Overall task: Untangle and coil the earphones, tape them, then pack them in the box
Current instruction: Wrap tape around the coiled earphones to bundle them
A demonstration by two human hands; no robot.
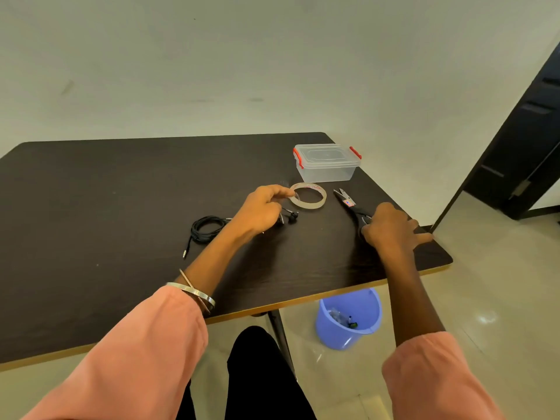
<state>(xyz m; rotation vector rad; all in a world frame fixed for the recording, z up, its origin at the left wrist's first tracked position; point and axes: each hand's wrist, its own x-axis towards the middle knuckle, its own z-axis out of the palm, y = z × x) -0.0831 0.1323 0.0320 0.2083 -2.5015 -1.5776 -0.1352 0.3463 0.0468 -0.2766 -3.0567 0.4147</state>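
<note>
Coiled earphones (206, 228): plug nearward, buds rightward.

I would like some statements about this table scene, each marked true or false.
1. The plastic box has its lid on. True.
2. The tape roll lies inside the box. False: it lies on the table, in front of the box.
3. The right hand rests on the handles of the scissors. True.
4. The earphones are packed away. False: the coiled cable lies on the table.
5. The left hand has its fingers at the tape roll's edge. True.
</note>
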